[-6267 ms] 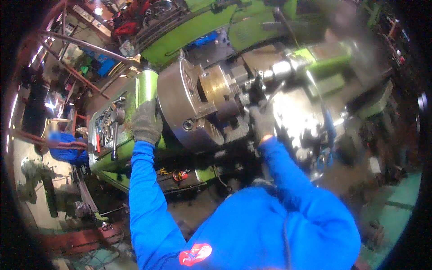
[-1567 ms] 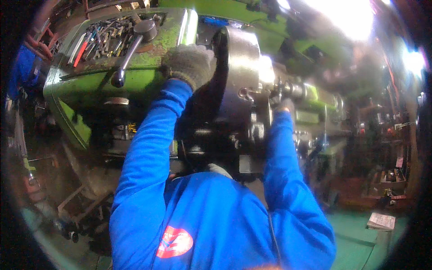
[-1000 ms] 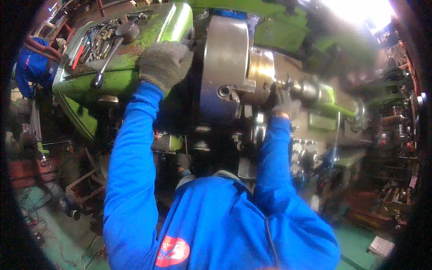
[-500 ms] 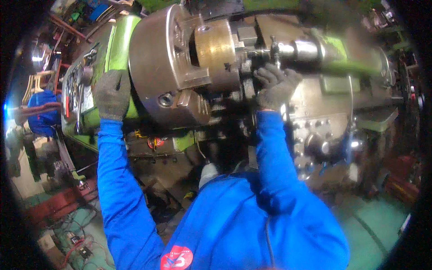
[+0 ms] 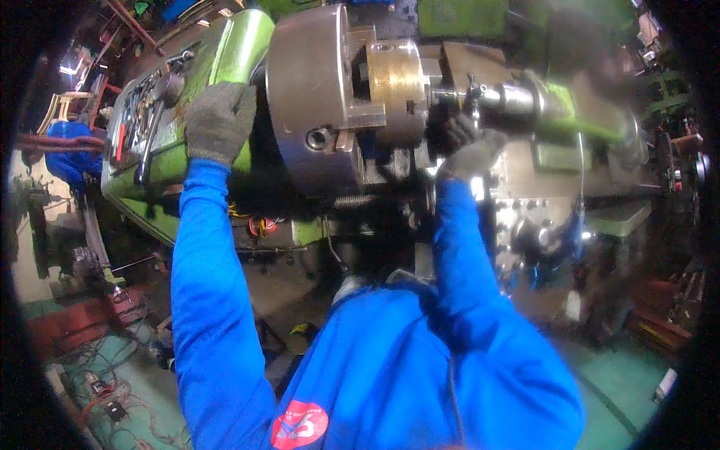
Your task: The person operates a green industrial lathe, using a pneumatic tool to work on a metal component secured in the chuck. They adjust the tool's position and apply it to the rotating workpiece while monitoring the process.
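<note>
My left hand (image 5: 220, 124), in a grey work glove, lies on the green headstock (image 5: 241, 46) of a lathe, beside the big steel chuck (image 5: 309, 97). Its fingers look laid flat, with nothing seen in them. The chuck's jaws grip a thick brass-coloured ring-shaped workpiece (image 5: 396, 82). To the right, my gloved right hand (image 5: 472, 150) hovers over the carriage, below the shiny tailstock spindle (image 5: 510, 99). Its fingers are apart and slightly bent, somewhat blurred, and I see nothing held. Whether the fingertips touch the metal by the spindle I cannot tell.
Wrenches and other hand tools (image 5: 150, 124) lie on top of the headstock at left. The carriage apron (image 5: 525, 225) with knobs and levers stands at right. Cables (image 5: 112, 405) trail over the green floor at lower left, near a red beam (image 5: 82, 311).
My view has shifted, so the lathe sits further right in the picture. The left hand stays on the headstock; the right hand's fingers have bent a little more. The chuck looks turned slightly.
</note>
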`<state>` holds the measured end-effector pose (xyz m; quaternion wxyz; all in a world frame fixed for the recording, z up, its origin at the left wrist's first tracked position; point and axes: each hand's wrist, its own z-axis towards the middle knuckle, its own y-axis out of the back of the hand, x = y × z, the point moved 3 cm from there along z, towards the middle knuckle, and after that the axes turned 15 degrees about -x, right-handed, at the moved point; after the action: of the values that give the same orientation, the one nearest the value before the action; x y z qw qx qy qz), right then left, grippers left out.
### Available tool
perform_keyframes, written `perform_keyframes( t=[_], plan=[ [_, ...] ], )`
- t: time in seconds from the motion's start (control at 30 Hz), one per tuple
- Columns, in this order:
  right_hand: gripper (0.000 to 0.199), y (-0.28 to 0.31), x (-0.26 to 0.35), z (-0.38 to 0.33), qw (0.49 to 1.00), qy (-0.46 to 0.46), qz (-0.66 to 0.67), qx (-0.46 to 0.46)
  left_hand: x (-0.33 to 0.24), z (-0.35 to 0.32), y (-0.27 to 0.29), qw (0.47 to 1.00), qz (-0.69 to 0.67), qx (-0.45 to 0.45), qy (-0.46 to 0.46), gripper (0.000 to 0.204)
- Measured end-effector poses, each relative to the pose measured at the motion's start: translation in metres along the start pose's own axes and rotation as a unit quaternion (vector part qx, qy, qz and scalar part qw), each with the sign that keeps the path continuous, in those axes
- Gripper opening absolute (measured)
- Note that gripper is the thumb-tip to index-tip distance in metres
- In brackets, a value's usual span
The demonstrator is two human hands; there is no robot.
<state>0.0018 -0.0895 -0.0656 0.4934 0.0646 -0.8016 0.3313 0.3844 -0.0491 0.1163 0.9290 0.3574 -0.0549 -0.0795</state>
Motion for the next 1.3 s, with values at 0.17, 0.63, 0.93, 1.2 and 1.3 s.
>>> perform_keyframes(
  t=[0.17, 0.63, 0.93, 1.2, 1.3],
  plan=[
    [0.060, 0.013, 0.003, -0.039, 0.997, -0.055, -0.027, 0.054, 0.009, -0.004, -0.003, 1.000, 0.013, -0.005, -0.008, 0.029],
    [0.032, 0.058, 0.067, -0.067, 0.846, 0.093, -0.382, 0.360, 0.013, -0.003, -0.006, 0.995, 0.029, 0.048, 0.087, 0.034],
    [0.057, 0.008, 0.207, -0.106, 0.826, 0.229, -0.383, 0.345, 0.009, -0.003, 0.022, 0.996, -0.005, 0.057, 0.070, 0.030],
    [0.034, -0.054, 0.342, -0.053, 0.753, 0.378, -0.396, 0.366, 0.011, -0.007, 0.015, 0.997, 0.051, 0.021, 0.056, 0.028],
    [0.025, -0.077, 0.366, 0.008, 0.684, 0.421, -0.439, 0.404, 0.007, -0.004, 0.012, 0.987, 0.106, 0.025, 0.118, 0.027]
  ],
)
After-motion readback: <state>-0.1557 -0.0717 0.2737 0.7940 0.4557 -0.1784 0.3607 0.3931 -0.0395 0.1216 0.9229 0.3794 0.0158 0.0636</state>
